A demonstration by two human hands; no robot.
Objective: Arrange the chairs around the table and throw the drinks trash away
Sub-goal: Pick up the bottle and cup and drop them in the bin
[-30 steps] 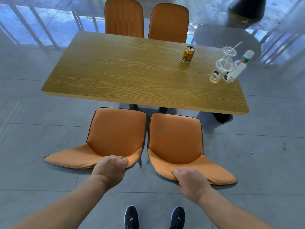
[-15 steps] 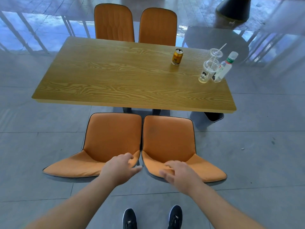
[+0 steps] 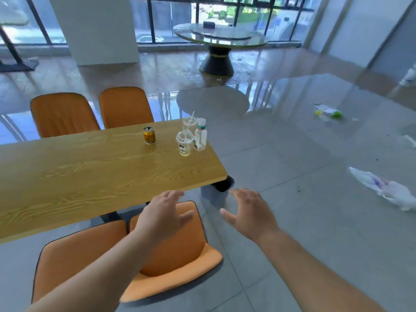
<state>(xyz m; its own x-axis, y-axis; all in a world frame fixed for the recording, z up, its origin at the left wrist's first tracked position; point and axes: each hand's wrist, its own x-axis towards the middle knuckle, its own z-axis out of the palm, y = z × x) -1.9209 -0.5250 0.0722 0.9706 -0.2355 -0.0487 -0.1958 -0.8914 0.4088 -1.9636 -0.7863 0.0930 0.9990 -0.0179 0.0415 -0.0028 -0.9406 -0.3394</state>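
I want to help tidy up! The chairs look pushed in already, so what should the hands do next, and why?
Probably reach the right hand toward the plastic cup. Both hands are open and empty, the left hand hovers over a chair, and the can, cups and bottle still sit on the table.

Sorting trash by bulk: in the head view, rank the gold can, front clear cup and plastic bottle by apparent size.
1. plastic bottle, tallest.
2. front clear cup, close behind; it stands nearer, so unsure.
3. gold can, clearly smallest.

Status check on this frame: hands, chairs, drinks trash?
Both hands open, empty: left hand, right hand. Near chairs at table. Can, cups, bottle on table, untouched. Bin by table corner.
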